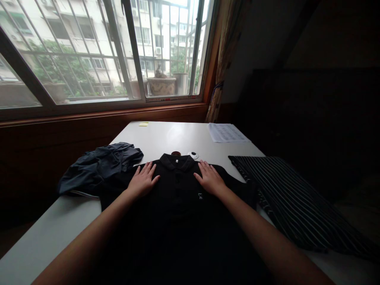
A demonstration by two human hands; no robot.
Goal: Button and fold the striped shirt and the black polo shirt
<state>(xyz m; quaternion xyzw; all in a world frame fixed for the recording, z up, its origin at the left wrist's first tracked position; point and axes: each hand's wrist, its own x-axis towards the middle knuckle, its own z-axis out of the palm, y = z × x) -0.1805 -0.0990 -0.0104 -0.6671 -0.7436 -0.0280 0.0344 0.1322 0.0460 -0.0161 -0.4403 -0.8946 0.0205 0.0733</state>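
Observation:
A black polo shirt lies spread front side up on the white table, its collar pointing toward the window. Flat on the shirt's left shoulder area in view rests my left hand, fingers stretched out. My right hand presses flat on the opposite shoulder, fingers extended, just above a small light chest logo. Neither hand grips the fabric. The shirt's lower part is very dark and its hem cannot be made out.
A crumpled dark blue garment lies at the left, and a dark striped cloth at the right. Printed sheets, a yellow note, a brown round object and a white ring-shaped object are on the table. Beyond stands a barred window.

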